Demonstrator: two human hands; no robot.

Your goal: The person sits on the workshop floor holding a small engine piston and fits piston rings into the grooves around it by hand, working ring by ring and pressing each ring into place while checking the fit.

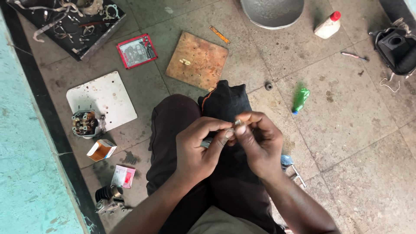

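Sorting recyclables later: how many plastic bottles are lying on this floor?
2. A green plastic bottle lies on the tiles beyond the right hand; a white bottle with a red cap lies near the top edge beside the grey metal bowl. Others may be out of view.

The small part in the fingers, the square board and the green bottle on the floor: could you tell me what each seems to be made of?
small part: probably metal, bright silvery glint; too small to be sure.
square board: looks like wood or plywood, matt brown and stained.
green bottle: likely plastic, translucent and glossy.
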